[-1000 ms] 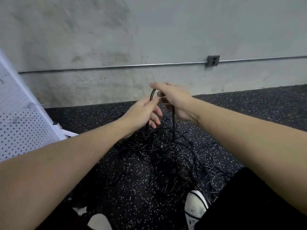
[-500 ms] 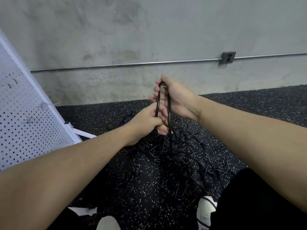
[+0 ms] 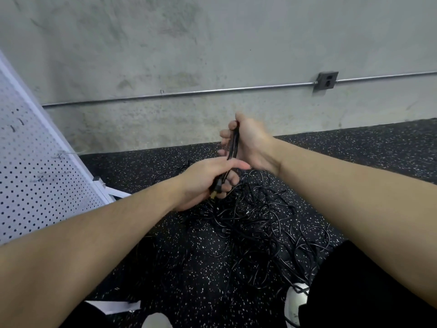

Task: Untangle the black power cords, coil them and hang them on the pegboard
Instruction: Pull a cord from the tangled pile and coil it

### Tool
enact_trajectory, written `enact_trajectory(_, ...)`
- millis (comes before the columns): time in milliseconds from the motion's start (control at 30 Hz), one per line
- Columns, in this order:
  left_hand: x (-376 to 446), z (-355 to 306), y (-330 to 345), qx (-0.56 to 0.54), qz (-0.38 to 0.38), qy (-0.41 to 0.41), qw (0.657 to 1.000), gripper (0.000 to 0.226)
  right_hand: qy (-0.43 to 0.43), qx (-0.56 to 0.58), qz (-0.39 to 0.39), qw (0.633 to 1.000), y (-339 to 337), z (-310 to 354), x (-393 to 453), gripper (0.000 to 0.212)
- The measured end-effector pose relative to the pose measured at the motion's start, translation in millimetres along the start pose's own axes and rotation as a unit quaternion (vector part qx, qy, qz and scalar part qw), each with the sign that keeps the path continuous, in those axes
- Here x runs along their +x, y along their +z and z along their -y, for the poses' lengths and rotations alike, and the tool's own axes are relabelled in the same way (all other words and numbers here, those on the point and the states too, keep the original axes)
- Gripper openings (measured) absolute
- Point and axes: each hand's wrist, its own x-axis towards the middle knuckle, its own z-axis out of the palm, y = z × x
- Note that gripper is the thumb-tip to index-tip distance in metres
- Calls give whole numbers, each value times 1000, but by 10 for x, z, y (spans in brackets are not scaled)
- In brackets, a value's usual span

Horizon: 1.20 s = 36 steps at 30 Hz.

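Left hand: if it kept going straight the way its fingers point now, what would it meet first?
Most likely the right hand. The left hand points up and right along the cord bundle both hands grip, and the right wrist lies just beyond its fingertips, though depth is uncertain.

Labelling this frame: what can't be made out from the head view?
- Cord pile: count of cords unreadable, black strands overlap on dark floor.
- Plug type: mostly covered by left hand.
- Held cord: loop count hidden inside right hand.
- Pegboard: cut by left edge; hooks too small.
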Motion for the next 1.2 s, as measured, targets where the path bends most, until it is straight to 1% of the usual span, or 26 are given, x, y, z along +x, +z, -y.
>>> enact_trajectory(67, -3, 32, -14, 8, -18, 5, 1000, 28, 10, -40, 21, 999, -69, -15, -8, 48)
enact_trajectory(133, 0, 30, -30, -3, -47, 24, 999, 31, 21, -55, 72, 996, -162, -43, -13, 62)
enact_trajectory(167, 2, 17, -28, -19, -61, 34, 997, 32, 27, -75, 98, 992, -207, -72, -29, 65)
enact_trajectory(233, 12, -20, -5, -39, -92, 54, 993, 31, 31, -174, 154, 972, -307, -159, -80, 62)
enact_trajectory(300, 29, -42, 2, -41, -130, 79, 987, 31, 31, -308, 217, 926, -370, -236, -153, 57)
enact_trajectory(367, 46, -47, -23, -24, -159, 98, 982, 30, 57, -407, 281, 867, -411, -277, -210, 55)
enact_trajectory(433, 60, -47, -47, -24, -167, 107, 980, 30, 88, -486, 316, 810, -449, -293, -242, 49)
enact_trajectory(467, 68, -43, -59, -27, -173, 110, 978, 30, 96, -514, 322, 789, -476, -298, -250, 46)
enact_trajectory(567, 87, -25, -92, -41, -196, 105, 974, 28, 120, -553, 335, 753, -549, -314, -249, 30)
enact_trajectory(600, 95, -24, -95, -56, -199, 106, 973, 28, 113, -570, 332, 743, -567, -327, -244, 29)
enact_trajectory(667, 118, -31, -87, -94, -207, 115, 967, 28, 85, -605, 321, 724, -584, -346, -258, 32)
enact_trajectory(733, 148, -54, -53, -119, -220, 129, 960, 28, 91, -604, 322, 723, -585, -369, -283, 31)
enact_trajectory(800, 183, -69, -25, -119, -236, 137, 955, 29, 97, -610, 336, 711, -576, -411, -283, 15)
enact_trajectory(833, 196, -66, -23, -110, -244, 138, 954, 29, 95, -611, 339, 709, -576, -413, -287, 12)
enact_trajectory(867, 210, -55, -33, -96, -251, 137, 953, 30, 96, -605, 339, 714, -582, -408, -284, 15)
enact_trajectory(933, 232, -32, -72, -64, -270, 126, 952, 30, 96, -566, 323, 752, -622, -366, -284, 23)
enact_trajectory(967, 243, -16, -102, -51, -283, 118, 950, 30, 87, -560, 306, 765, -658, -325, -282, 29)
enact_trajectory(1000, 253, 0, -136, -40, -296, 109, 948, 30, 70, -570, 286, 767, -706, -283, -274, 36)
enact_trajectory(1067, 266, 37, -218, -21, -319, 91, 943, 28, 39, -604, 255, 754, -818, -223, -263, 47)
enact_trajectory(1100, 272, 62, -263, -10, -326, 82, 942, 29, 35, -604, 254, 754, -879, -201, -258, 47)
enact_trajectory(1133, 275, 87, -297, 0, -330, 71, 941, 30, 36, -588, 262, 764, -936, -183, -251, 43)
enact_trajectory(1200, 274, 131, -331, 14, -326, 48, 944, 33, 22, -536, 269, 800, -1012, -133, -258, 30)
